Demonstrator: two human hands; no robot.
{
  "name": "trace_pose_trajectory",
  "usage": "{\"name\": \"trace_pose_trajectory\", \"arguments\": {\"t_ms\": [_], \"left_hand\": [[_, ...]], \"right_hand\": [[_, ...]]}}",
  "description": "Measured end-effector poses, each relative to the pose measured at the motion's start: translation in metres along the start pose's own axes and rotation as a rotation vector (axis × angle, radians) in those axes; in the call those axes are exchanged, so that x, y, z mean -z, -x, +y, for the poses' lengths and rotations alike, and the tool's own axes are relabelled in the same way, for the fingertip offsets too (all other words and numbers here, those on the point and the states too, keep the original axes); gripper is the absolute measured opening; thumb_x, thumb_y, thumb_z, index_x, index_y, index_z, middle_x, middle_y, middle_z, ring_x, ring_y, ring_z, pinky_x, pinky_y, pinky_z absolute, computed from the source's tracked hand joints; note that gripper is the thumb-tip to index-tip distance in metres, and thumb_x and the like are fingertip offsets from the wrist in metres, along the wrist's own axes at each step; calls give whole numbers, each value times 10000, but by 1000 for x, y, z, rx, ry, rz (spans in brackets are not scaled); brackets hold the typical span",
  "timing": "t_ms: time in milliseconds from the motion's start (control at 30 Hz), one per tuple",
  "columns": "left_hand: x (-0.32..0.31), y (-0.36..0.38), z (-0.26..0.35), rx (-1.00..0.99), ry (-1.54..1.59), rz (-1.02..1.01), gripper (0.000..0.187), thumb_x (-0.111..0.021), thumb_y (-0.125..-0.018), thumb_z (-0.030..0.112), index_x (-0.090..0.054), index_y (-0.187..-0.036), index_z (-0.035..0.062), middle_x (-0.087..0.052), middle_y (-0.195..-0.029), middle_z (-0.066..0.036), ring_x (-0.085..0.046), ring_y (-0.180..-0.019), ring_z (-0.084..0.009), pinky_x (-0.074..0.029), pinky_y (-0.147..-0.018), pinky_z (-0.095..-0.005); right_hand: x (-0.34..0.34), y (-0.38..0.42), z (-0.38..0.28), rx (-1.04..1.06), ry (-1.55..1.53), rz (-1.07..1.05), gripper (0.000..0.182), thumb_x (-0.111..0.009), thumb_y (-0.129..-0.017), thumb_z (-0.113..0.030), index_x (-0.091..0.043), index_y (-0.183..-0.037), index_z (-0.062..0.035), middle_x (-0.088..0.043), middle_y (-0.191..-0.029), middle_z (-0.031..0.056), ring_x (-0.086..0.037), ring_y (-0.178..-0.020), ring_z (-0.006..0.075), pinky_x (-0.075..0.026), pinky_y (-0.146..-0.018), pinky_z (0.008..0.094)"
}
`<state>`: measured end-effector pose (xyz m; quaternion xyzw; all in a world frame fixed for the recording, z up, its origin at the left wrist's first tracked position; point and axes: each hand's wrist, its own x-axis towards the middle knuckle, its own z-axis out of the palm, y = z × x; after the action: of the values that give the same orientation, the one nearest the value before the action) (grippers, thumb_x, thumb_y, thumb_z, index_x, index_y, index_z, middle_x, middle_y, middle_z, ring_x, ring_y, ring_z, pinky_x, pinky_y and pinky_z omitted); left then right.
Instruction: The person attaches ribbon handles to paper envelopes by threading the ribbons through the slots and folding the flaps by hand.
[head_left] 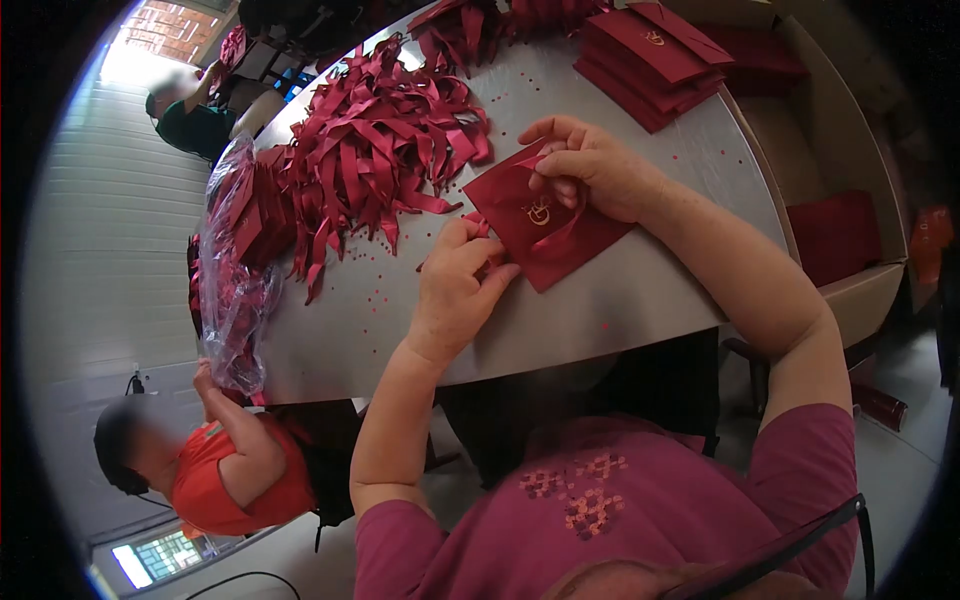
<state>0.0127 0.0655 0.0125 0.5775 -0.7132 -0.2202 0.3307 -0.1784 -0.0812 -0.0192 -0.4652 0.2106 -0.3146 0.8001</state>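
Observation:
A dark red paper gift bag (560,258) with a gold emblem lies flat on the metal table, held between my two hands. My right hand (585,165) is closed at its upper edge, with the thumb and fingers pinching a red ribbon handle (562,232) that loops over the front. At the bag's left edge, my left hand (463,275) has its fingers curled in, and a bit of red ribbon shows by the fingertips. What exactly sits inside the left fingers is partly hidden.
A large heap of red ribbons (375,140) covers the table's far left. Stacked red bags (650,60) stand at the far right, beside a cardboard box (850,130) holding more. Clear plastic wrap (225,260) hangs at the left edge, near a person in red (235,475).

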Motion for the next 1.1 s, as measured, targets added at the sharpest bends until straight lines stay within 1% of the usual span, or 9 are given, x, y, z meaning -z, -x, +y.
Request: {"name": "trace_pose_trajectory", "arguments": {"t_ms": [100, 167, 400, 467, 600, 667, 900, 967, 1100], "left_hand": [[3, -2, 7, 109, 61, -63, 169, -744, -736, 21, -660, -876, -20, -552, -974, -147, -580, -877, -301, -488, -735, -365], [0, -2, -6, -125, -146, -51, 133, -724, -753, 15, -660, -864, -20, -554, -964, -150, -572, -878, -314, -477, -753, -370], [11, 1, -19, -106, -58, -73, 81, -701, -763, -12, -650, -824, -27, -557, -950, -142, -567, -867, -312, -468, -747, -374], [15, 3, -21, -98, -45, -88, 81, -703, -765, -9, -639, -811, -28, -558, -939, -140, -567, -845, -314, -467, -742, -375], [26, 5, -23, -99, -64, -88, 89, -704, -765, -9, -625, -803, -27, -557, -921, -142, -567, -827, -317, -467, -732, -373], [33, 7, -24, -90, -86, -115, 89, -695, -775, -5, -613, -807, -25, -555, -908, -146, -567, -824, -321, -468, -722, -373], [36, 12, -33, -85, -118, -118, 64, -649, -818, 18, -612, -834, -32, -566, -924, -159, -573, -844, -341, -473, -729, -386], [37, 12, -36, -85, -119, -105, 74, -654, -821, 33, -610, -832, -26, -587, -960, -149, -592, -847, -313, -469, -745, -353], [40, 13, -37, -86, -121, -124, 84, -644, -832, 43, -608, -835, -33, -590, -977, -155, -597, -871, -314, -472, -766, -348]], "right_hand": [[2, 0, 1, -7, 15, -15, 401, -608, -867, -57, -476, -1243, -5, -661, -834, 113, -507, -532, 72, -445, -508, 205], [2, -1, 2, -5, -3, -19, 373, -602, -870, -49, -491, -1224, -15, -662, -827, 115, -505, -528, 75, -440, -494, 208], [-2, 3, -7, -132, -129, -9, 297, -589, -893, -64, -521, -1181, -40, -620, -761, 67, -505, -528, 78, -458, -472, 224], [-7, 5, -9, -129, -141, 70, 261, -573, -920, -94, -527, -1172, -49, -597, -744, 49, -526, -532, 89, -501, -510, 246], [-6, 3, -5, -131, -172, 76, 258, -561, -948, -134, -512, -1185, -43, -619, -781, 59, -582, -559, 117, -543, -569, 272], [-4, 3, -3, -123, -118, -28, 265, -542, -972, -158, -490, -1203, -40, -639, -811, 69, -643, -619, 153, -564, -624, 298], [-4, 4, -3, -119, -157, -86, 268, -460, -1015, -209, -470, -1216, -33, -655, -840, 95, -680, -678, 195, -570, -680, 317], [-5, 4, -4, -125, -147, -92, 282, -434, -1025, -233, -471, -1214, -27, -658, -846, 104, -686, -717, 214, -562, -707, 325], [-5, 3, -2, -129, -156, -83, 285, -428, -1027, -242, -475, -1213, -32, -664, -864, 118, -688, -752, 231, -548, -720, 324]]}}
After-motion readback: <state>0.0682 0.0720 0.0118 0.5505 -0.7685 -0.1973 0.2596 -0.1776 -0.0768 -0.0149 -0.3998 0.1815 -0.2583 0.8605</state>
